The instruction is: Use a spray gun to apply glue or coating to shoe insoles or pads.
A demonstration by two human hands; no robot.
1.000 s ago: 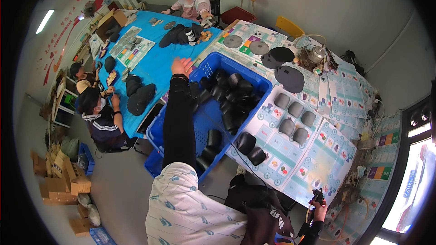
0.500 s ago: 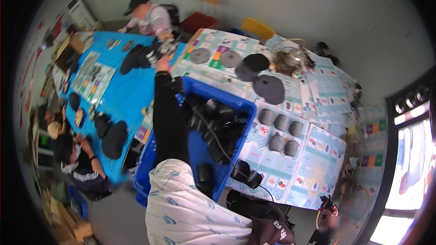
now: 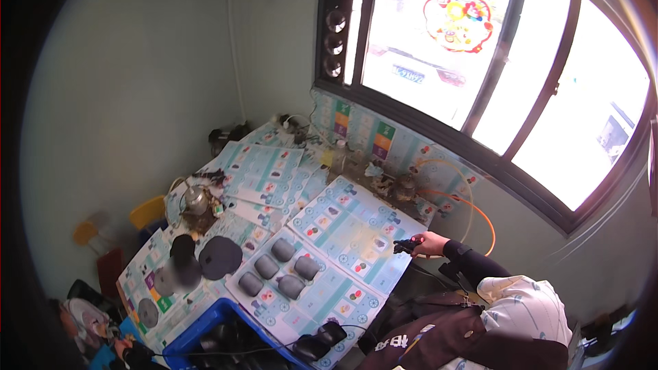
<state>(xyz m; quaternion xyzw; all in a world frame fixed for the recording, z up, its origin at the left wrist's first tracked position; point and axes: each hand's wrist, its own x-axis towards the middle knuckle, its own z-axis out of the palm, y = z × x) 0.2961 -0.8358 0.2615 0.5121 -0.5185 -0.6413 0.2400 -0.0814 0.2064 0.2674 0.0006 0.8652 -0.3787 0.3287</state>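
Note:
My right hand (image 3: 430,243) is closed round a black spray gun (image 3: 407,246), held over the near right edge of a printed board (image 3: 343,229). Its dark sleeve comes in from the right. Yellowish stains mark the board beside the gun's tip. Several curved dark grey pieces (image 3: 277,266) stand on the neighbouring board. Far at the lower left, by the blue crate (image 3: 179,344), my left hand (image 3: 123,347) shows small beside a dark sleeve; its fingers are too unclear to read. Two black curved pieces (image 3: 321,341) lie at the board's near edge.
Flat dark round pieces (image 3: 220,257) lie on the left table area. A metal pot (image 3: 196,200) stands behind them. Orange hose (image 3: 488,226) loops near the wall under the window (image 3: 439,62). A thin cable (image 3: 226,352) crosses the crate. Another person (image 3: 86,318) sits at the lower left.
My view has swung right toward the window. The spray gun in my right hand is now over the printed board, and one fewer curved grey piece stands beside it.

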